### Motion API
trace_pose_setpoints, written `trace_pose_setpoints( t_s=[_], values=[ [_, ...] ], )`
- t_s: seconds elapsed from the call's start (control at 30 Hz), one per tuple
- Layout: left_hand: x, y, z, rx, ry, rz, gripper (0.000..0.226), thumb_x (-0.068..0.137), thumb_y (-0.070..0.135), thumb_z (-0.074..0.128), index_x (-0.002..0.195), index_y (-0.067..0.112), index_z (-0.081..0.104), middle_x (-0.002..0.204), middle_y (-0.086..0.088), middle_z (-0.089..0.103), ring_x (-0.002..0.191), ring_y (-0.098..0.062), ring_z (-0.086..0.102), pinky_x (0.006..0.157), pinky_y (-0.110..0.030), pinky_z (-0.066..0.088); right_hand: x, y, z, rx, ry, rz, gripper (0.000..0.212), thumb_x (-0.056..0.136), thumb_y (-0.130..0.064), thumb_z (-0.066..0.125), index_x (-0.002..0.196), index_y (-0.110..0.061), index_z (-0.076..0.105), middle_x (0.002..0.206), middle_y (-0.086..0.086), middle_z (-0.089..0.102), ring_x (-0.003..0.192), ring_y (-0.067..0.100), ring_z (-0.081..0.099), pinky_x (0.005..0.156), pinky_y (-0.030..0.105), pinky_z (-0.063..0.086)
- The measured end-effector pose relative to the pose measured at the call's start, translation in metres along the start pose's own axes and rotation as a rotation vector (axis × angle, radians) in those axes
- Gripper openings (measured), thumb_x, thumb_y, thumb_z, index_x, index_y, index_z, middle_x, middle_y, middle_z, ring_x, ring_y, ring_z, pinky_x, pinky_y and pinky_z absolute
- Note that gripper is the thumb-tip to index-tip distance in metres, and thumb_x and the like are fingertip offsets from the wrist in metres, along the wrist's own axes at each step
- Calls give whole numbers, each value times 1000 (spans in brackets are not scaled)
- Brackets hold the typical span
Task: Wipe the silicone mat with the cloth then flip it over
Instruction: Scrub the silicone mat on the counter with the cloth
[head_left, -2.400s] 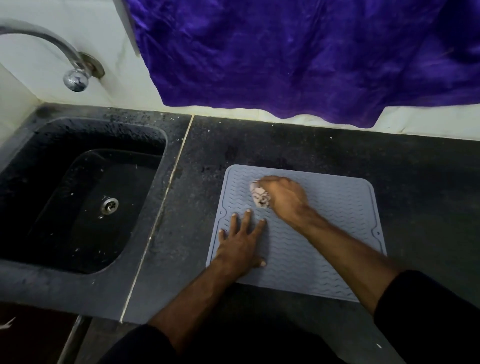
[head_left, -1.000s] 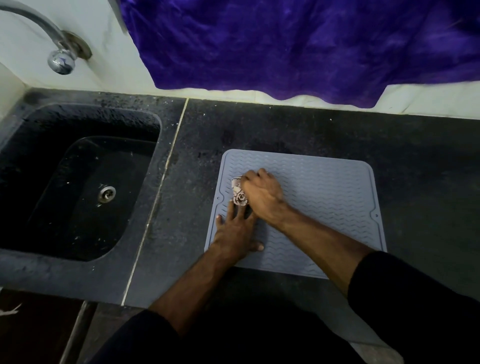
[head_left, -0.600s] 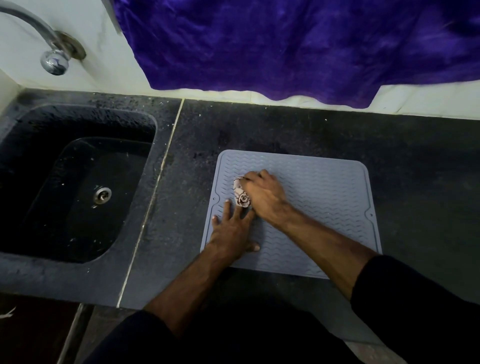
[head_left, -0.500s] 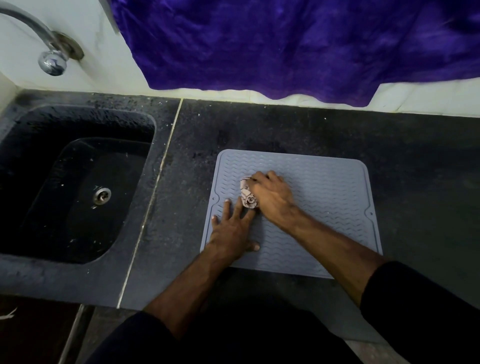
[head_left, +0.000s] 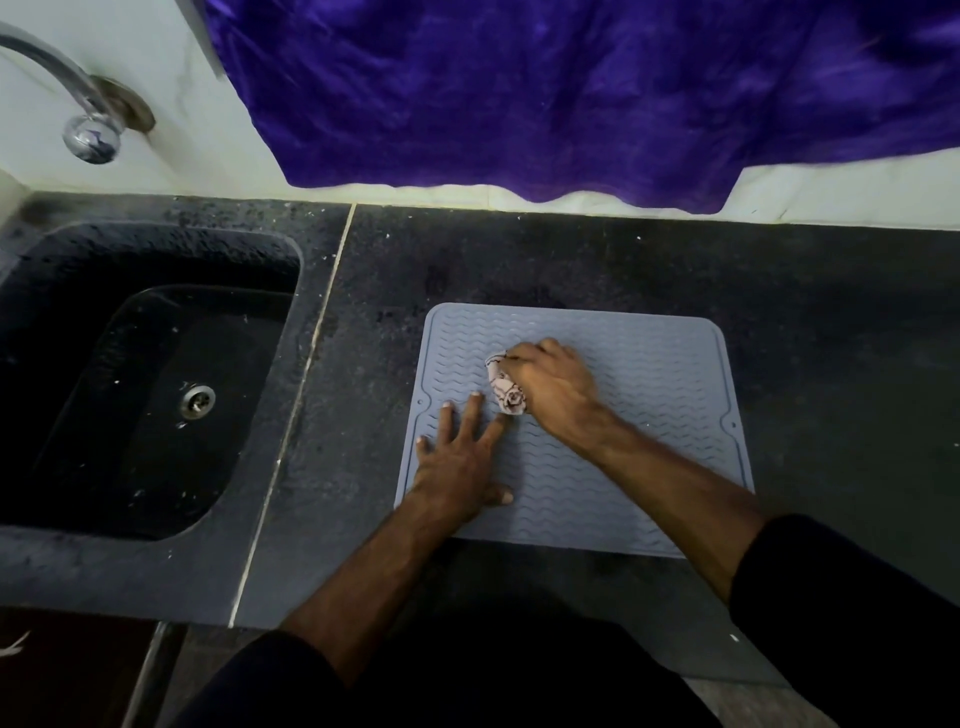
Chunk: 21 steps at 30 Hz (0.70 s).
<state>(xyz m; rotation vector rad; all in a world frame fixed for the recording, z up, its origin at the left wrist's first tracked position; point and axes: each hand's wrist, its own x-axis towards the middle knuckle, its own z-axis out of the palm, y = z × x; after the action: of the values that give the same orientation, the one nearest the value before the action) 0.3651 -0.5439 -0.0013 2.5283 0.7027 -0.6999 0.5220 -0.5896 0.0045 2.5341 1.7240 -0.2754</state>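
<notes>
Grey silicone mat (head_left: 649, 415), laid flat on dark countertop (head_left: 831, 322), is pinned by the flat-spread left hand (head_left: 457, 462) and wiped with a balled cloth (head_left: 505, 389) gripped by the right hand (head_left: 553, 387); judged light, floppy, best lifted by a corner.

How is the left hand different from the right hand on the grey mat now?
The left hand lies flat with fingers spread, holding nothing; the right hand is curled round a small crumpled patterned cloth. The left hand sits nearer the grey wavy-ribbed silicone mat's left edge; the right is nearer its middle. Both rest on the mat.
</notes>
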Motion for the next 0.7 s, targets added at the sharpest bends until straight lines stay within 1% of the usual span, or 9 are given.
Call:
trace_pose_setpoints(
  t_s=[0.13,0.2,0.27,0.33,0.37,0.43,0.53,0.63,0.7],
  values=[
    [0,-3,2,-7,6,10,106,82,43,70,152,35,-10,156,1,-30,143,-34,-25,114,-66,8,-20,39,5,-41,-8,90,60,81,-18,69,137,-23,48,139,-1,49,121,25,44,103,37,36],
    [1,-3,2,0,3,10,107,82,44,70,152,35,-10,156,0,-31,143,-34,-25,114,-66,8,-28,56,6,-29,-21,177,53,82,-23,70,133,-23,53,134,1,54,117,25,48,101,37,39],
    [1,-3,3,5,3,7,107,82,44,70,152,35,-11,156,0,-31,143,-34,-24,114,-66,8,-28,61,3,4,-11,230,41,83,-25,70,123,-21,60,123,3,61,109,26,53,95,37,42],
    [2,-2,3,8,8,4,107,82,44,70,151,35,-11,156,0,-31,143,-35,-24,113,-66,8,-20,53,-3,36,55,228,26,87,-27,65,113,-23,66,113,4,65,101,25,56,87,35,45],
    [3,-2,3,11,8,3,107,82,45,70,151,36,-11,156,0,-31,143,-35,-24,113,-66,8,-15,46,-6,70,87,211,25,88,-26,63,112,-23,67,112,3,66,100,26,57,86,35,45],
    [3,-1,3,14,2,-1,107,82,45,70,151,36,-11,156,0,-31,143,-35,-25,113,-66,7,-4,30,-9,126,113,151,34,87,-21,64,121,-22,63,121,3,63,107,27,54,92,36,44],
    [3,-3,4,15,0,2,108,81,46,70,151,37,-11,156,1,-32,143,-35,-25,113,-66,7,2,17,-2,60,50,105,51,83,-19,69,131,-20,55,133,2,55,116,26,47,99,39,40],
    [3,-4,4,13,4,4,107,81,47,70,151,37,-11,156,1,-31,143,-35,-25,114,-66,8,-11,37,10,-2,23,121,56,82,-19,68,135,-22,52,139,1,51,119,26,45,102,39,38],
    [3,-4,3,16,-1,8,107,81,47,70,151,36,-10,156,-1,-31,143,-35,-24,114,-65,8,-21,56,15,-11,26,171,53,81,-21,69,132,-22,54,136,1,54,116,26,47,101,39,39]
  ],
)
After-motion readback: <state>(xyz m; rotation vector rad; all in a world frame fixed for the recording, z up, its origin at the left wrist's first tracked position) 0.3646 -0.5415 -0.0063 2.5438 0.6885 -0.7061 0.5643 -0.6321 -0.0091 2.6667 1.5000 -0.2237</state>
